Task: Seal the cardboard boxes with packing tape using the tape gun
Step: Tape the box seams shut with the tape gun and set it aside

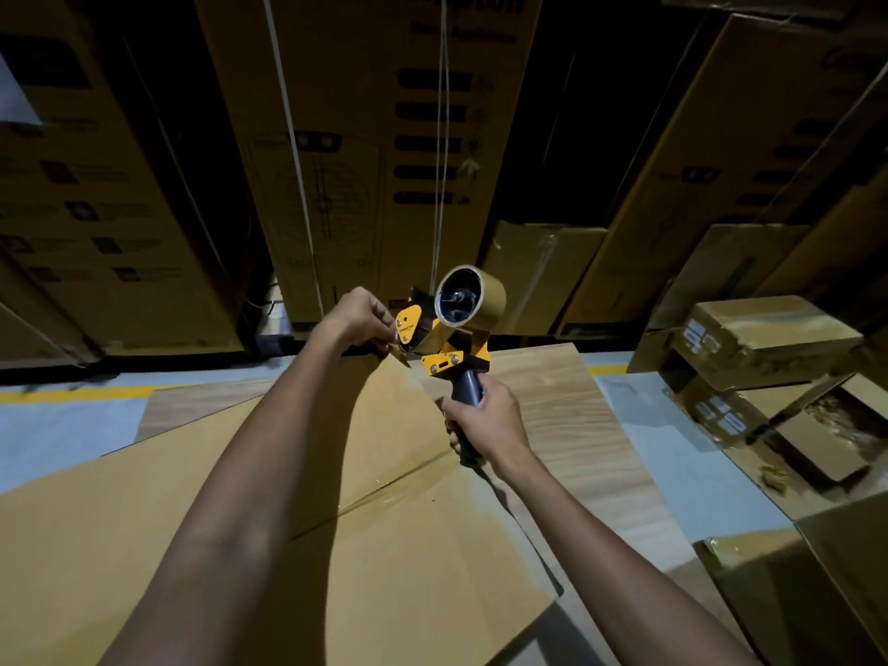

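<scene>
Now | right hand [485, 420] grips tape gun [444, 329] handle | left hand [358, 319] pinches tape end

Tape gun [444, 329], orange side plate: small dark brand lettering is showing, too fine to read with certainty. Tall carton [365, 137], upper edge: large dark letters are running partly out of frame, looking like "…ompton"; a blurred smaller line is sitting beneath. Small boxes [764, 338] at right: white labels are showing, print illegible.
</scene>
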Motion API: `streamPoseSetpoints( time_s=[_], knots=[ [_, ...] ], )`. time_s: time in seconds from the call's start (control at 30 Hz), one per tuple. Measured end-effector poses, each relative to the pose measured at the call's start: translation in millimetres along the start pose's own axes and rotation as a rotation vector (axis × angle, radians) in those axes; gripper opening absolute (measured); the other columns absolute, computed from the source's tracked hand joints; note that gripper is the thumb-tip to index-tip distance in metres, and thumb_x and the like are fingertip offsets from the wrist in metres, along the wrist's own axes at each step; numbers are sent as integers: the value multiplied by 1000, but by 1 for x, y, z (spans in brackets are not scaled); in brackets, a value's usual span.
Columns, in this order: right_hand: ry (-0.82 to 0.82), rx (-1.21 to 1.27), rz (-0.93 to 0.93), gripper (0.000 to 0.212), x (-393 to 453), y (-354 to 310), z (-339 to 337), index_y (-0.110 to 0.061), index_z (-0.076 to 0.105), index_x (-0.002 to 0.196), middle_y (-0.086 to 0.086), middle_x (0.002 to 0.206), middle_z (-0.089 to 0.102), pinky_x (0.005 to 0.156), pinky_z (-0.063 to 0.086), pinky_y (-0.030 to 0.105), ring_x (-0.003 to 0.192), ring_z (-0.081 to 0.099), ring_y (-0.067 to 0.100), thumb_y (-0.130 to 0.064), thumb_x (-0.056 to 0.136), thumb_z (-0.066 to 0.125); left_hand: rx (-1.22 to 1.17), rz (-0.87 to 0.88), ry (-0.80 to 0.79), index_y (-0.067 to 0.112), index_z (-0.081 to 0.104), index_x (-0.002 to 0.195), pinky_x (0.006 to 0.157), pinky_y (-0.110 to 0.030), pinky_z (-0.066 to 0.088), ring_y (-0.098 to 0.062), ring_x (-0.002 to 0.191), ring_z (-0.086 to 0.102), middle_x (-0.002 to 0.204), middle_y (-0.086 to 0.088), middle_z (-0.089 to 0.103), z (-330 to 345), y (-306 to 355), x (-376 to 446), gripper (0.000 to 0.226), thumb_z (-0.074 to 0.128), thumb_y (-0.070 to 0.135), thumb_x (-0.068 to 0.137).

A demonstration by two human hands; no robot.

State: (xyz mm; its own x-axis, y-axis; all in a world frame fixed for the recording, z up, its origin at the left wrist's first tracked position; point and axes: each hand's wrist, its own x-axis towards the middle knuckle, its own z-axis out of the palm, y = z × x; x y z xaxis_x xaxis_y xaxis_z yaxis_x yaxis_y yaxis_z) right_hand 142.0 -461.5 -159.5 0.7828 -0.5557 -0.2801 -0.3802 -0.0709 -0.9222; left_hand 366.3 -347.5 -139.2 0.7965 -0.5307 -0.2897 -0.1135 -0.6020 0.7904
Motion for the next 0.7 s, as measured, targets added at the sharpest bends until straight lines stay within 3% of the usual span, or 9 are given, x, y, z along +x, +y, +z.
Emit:
streamPoseSetpoints(
  time_s=[0.1, 0.23, 0.43, 0.57, 0.7],
  knots=[
    [-12, -30, 10, 14, 2, 2, 1, -18, 58, 97, 10, 66, 64, 50, 51, 36, 51, 59, 19, -12, 92, 69, 155, 49, 38, 9, 78, 80, 67, -34, 61, -17, 69, 75, 77, -7, 76, 4, -2, 5, 8, 77, 3, 85],
    [6, -47, -7, 14, 0, 3, 2, -18, 57, 96, 8, 65, 63, 50, 52, 35, 51, 60, 18, -12, 94, 70, 427, 64, 220, 27, 78, 87, 73, -32, 46, -14, 87, 65, 87, 8, 72, 14, -2, -3, 9, 83, 22, 81],
    [21, -79, -27, 14, -3, 1, 1, -18, 57, 95, 8, 65, 64, 51, 54, 35, 52, 61, 17, -12, 93, 70, 314, -24, 426, 29, 70, 79, 66, -31, 47, -16, 89, 67, 85, 6, 72, 40, -11, -7, 15, 80, 19, 82],
    [18, -158, -54, 15, -3, 1, 0, -18, 57, 97, 14, 73, 70, 57, 60, 41, 55, 65, 18, -12, 93, 70, 197, -66, 401, 25, 70, 79, 69, -34, 43, -16, 85, 63, 81, 7, 69, 36, -25, -6, 20, 88, 33, 76],
    [7, -233, -59, 15, -3, -2, 0, -21, 57, 99, 16, 82, 74, 61, 62, 48, 60, 68, 19, -14, 92, 68, 224, -107, 442, 20, 69, 78, 64, -34, 36, -18, 81, 62, 80, 2, 69, 40, -26, -7, 20, 83, 33, 81]
  ],
)
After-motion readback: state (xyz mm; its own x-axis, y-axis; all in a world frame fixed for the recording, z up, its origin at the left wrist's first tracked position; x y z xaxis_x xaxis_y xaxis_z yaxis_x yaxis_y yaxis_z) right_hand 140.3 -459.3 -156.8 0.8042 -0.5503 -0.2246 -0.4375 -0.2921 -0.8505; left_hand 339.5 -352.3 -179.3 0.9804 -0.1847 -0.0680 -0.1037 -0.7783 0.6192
